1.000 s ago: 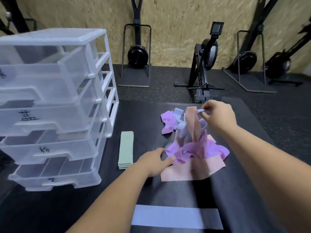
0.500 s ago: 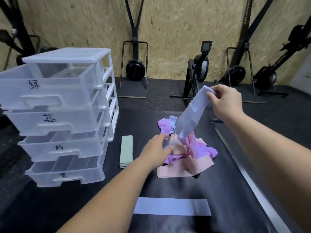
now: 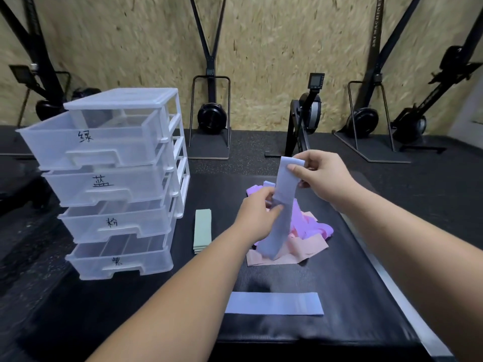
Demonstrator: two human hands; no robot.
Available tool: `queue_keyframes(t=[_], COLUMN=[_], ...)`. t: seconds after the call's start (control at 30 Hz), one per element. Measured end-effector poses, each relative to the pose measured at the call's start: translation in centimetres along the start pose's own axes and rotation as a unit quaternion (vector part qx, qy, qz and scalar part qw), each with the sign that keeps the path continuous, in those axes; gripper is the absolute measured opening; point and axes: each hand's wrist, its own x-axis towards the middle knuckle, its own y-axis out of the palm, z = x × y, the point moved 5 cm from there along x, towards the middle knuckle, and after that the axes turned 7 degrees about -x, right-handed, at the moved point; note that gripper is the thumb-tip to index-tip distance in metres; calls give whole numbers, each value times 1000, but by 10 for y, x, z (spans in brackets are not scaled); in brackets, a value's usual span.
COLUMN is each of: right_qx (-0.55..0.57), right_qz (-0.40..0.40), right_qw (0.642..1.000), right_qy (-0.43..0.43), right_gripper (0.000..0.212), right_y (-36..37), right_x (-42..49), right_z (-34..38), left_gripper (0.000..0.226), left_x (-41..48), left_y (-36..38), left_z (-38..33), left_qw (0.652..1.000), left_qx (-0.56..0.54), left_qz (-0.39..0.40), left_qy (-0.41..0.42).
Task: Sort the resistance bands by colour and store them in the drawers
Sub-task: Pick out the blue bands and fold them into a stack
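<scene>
A pale blue band (image 3: 283, 205) is held upright over the pile of bands (image 3: 311, 231). Its top end is pinched by the right hand (image 3: 321, 176), at 1 o'clock from the left hand (image 3: 257, 215), by which its middle is gripped.

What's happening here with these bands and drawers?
A person's right hand pinches the top of a pale blue resistance band; the left hand grips it lower, above a tangled pink and purple pile on the black mat. A flat blue band and folded green bands lie apart; the clear plastic drawer unit stands nearby.
</scene>
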Motion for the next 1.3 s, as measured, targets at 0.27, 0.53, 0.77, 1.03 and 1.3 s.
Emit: queue_keyframes(t=[0.27, 0.53, 0.77, 1.03, 1.3], right_qx=[-191, -175, -174, -45, -60], right_qz=[-8, 102, 68, 123, 140], right_qw=[978, 978, 982, 991, 988], right_qy=[84, -41, -37, -11, -1], right_gripper=[23, 9, 7, 16, 41], right_y=[8, 45, 48, 60, 73], right_x=[-31, -52, -46, -57, -68], right_z=[-45, -7, 2, -7, -18], left_gripper=[30, 25, 16, 8, 12], left_x=[-13, -10, -14, -15, -24], left_y=[-25, -43, -61, -64, -67], left_z=[5, -1, 2, -14, -13], left_qw=[997, 999, 998, 999, 999], left_qx=[76, 15, 34, -24, -44], left_qz=[-10, 29, -50, -37, 12], left_qy=[6, -3, -6, 29, 27])
